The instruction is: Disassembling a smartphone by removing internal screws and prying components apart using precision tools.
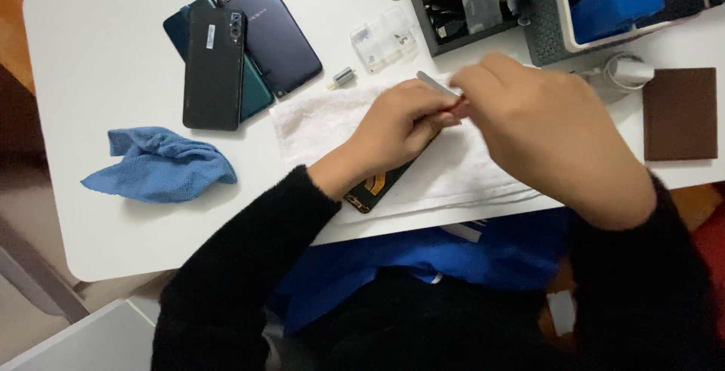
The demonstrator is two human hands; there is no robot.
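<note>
My left hand (400, 125) rests on an opened phone (371, 188) that lies on a white towel (317, 122); only the phone's lower corner with gold parts shows below my wrist. My right hand (551, 133) meets the left above the phone, fingers pinched around a thin metal tool (436, 84) with a reddish bit near the fingertips. What exactly the left fingers pinch is hidden by the hands.
Three dark phones (234, 57) lie stacked at the back left, a blue cloth (158, 165) in front of them. A clear parts box (385, 37), a small metal piece (342, 78), a tool organizer (468, 1), a blue holder (615, 1) and a brown pad (680, 112) are at the back and right.
</note>
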